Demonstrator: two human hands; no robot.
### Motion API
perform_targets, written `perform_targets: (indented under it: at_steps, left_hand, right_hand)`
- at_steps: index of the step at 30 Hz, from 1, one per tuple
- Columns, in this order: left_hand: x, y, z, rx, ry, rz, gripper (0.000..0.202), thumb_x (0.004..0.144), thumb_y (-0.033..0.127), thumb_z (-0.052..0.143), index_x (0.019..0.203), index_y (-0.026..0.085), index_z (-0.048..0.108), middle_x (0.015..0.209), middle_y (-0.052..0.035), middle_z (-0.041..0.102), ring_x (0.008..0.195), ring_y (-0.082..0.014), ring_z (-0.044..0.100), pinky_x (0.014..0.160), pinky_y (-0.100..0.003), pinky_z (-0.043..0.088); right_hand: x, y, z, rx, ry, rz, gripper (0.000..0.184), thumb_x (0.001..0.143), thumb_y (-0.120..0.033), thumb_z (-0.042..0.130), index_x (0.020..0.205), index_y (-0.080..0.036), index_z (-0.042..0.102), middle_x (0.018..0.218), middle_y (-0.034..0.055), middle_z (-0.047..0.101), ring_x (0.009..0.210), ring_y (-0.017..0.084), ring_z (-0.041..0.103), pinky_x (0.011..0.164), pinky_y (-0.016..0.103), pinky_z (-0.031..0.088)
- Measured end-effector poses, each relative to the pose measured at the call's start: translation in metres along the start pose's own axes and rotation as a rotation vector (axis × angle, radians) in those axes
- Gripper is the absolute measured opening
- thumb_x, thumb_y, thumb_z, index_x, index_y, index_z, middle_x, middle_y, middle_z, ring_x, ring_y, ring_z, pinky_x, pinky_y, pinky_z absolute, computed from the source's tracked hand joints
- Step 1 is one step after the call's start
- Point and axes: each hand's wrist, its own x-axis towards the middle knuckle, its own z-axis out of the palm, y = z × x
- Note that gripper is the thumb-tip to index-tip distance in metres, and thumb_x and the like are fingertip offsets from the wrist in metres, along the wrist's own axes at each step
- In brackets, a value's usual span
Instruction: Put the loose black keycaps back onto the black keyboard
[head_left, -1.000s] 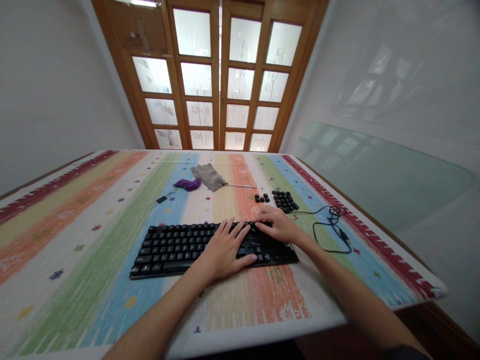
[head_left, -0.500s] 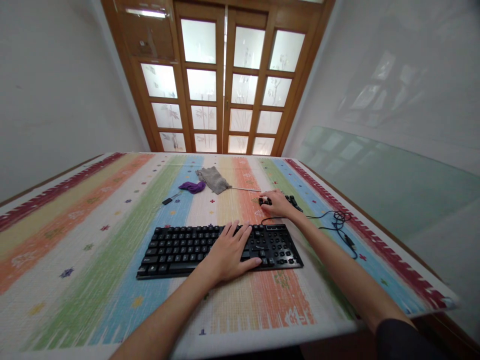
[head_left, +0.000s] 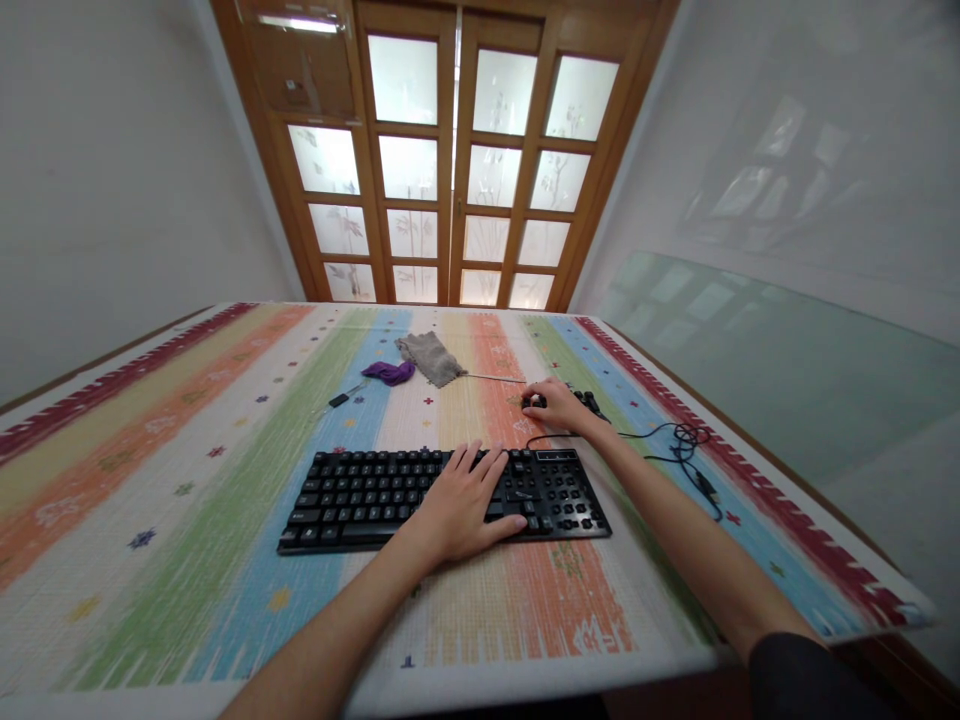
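A black keyboard (head_left: 360, 492) lies on the striped table cover (head_left: 187, 480), with several keys gone from its right end. My left hand (head_left: 463, 498) rests flat on the keyboard's middle, fingers spread. My right hand (head_left: 556, 405) reaches past the keyboard to a small heap of loose black keycaps (head_left: 591, 402). Its fingers curl down over the caps at the heap's left side; what they hold is hidden.
The keyboard's black cable (head_left: 679, 450) loops at the right near the table edge. A grey cloth (head_left: 431, 357), a purple cloth (head_left: 388, 373), a thin rod (head_left: 495, 378) and a small black tool (head_left: 339, 400) lie at the back. Wooden glazed doors (head_left: 457, 160) stand behind.
My right hand left the keyboard's right end and moved back to the loose keycaps. My left hand stayed on the keyboard. The view shifted slightly.
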Motion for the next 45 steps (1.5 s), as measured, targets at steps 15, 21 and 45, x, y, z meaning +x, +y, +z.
perform_targets:
  at_steps: [15,21,45]
  left_hand:
    - [0.002,0.001,-0.001,-0.003,-0.005,-0.013,0.092,0.09,0.07,0.045,0.153,0.006,0.024,0.16,-0.0214,0.028,0.149,-0.0366,0.024,0.122,-0.049,0.02]
    - [0.002,-0.002,0.004,-0.024,0.033,0.011,0.093,0.09,0.072,0.043,0.154,0.009,0.02,0.16,-0.0228,0.028,0.149,-0.0358,0.023,0.121,-0.051,0.02]
    - [0.001,-0.003,0.007,-0.066,0.08,0.024,0.09,0.089,0.067,0.051,0.155,0.015,0.017,0.16,-0.0198,0.029,0.148,-0.0353,0.026,0.12,-0.051,0.021]
  right_hand:
    - [-0.028,-0.035,-0.018,0.274,0.112,-0.058,0.024,0.077,-0.034,0.075,0.094,-0.017,0.07,0.088,0.0058,0.073,0.081,0.02,0.063,0.079,0.033,0.049]
    - [-0.073,-0.079,-0.024,0.537,0.017,-0.046,0.033,0.08,-0.044,0.075,0.102,-0.019,0.069,0.093,0.0047,0.072,0.082,0.018,0.065,0.078,0.032,0.053]
    - [-0.091,-0.112,-0.014,0.304,0.019,-0.252,0.023,0.087,-0.026,0.07,0.109,-0.023,0.071,0.105,0.007,0.073,0.098,0.024,0.06,0.092,0.044,0.049]
